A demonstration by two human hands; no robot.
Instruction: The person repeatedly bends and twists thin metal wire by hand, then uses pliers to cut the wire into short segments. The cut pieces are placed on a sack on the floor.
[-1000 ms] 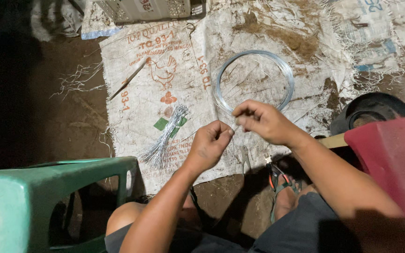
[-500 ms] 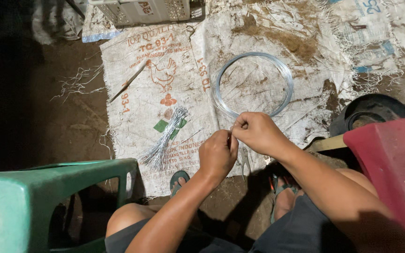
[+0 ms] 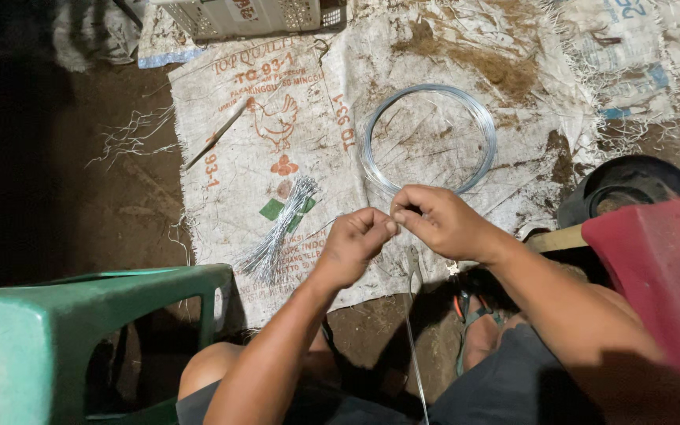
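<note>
Both hands meet over the near edge of the woven sack (image 3: pixel 277 118) spread on the dirt floor. Left hand (image 3: pixel 353 244) and right hand (image 3: pixel 441 223) are together, fingertips almost touching, each pinched shut on a thin wire (image 3: pixel 412 346). That wire now hangs as a straight length from the pinch down between the knees toward the near edge of view; half a second ago no such hanging length showed, and the hands were pressed tighter together. Judgement: a length has been drawn out straight.

The wire coil (image 3: pixel 430 138) lies flat on the sack just beyond the right hand, position unchanged. Bundle of cut wire pieces (image 3: pixel 277 232) lies left of the left hand, apart from it, also unchanged. Pliers (image 3: pixel 413 266) lie on the sack just below the hands. Green plastic stool (image 3: pixel 80 330) near left.
</note>
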